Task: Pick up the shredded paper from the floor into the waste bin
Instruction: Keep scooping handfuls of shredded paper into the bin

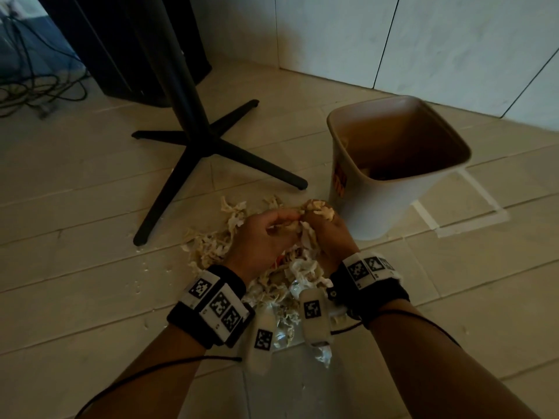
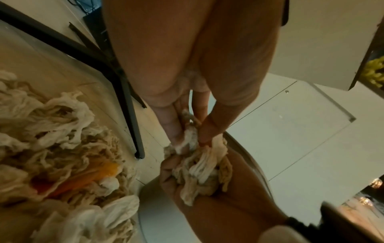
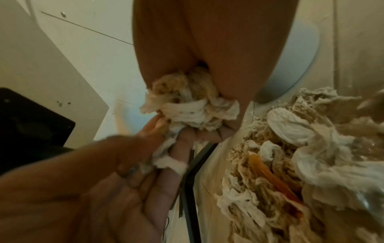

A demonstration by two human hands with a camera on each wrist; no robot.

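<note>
Shredded paper (image 1: 211, 252), a tangled heap of cream and white crinkled strips with a few orange and red scraps showing through, lay on the pale tiled floor (image 1: 75, 237) directly under the person's wrists, just left of the bin. A silvery, foil-like crumpled piece (image 1: 287, 328) sat at the near edge of the heap.

The left hand (image 1: 266, 237) had its fingers curled around a clump of strips, thumb and fingertips pinching soft, fibrous strands. The right hand (image 1: 326, 231) was closed around a second wad (image 1: 320, 210), a pale bunch bulging out past its knuckles, and the two hands met fingertip to fingertip above the pile. In the wrist views the strips looked limp and stringy, folded in loops.

A white plastic waste bin (image 1: 378, 207) with rounded corners and a tan interior stood upright to the right, its side close beside the right hand. Red-orange printing ran down its left face, too blurred to read.

A black metal table pedestal (image 1: 193, 128) with a four-legged cross base stood to the far left of the heap. Both wrists wore black bands carrying white blocks printed with square black-and-white marker codes (image 1: 217, 303). White tape lines (image 1: 472, 225) marked the floor to the right of the bin.
</note>
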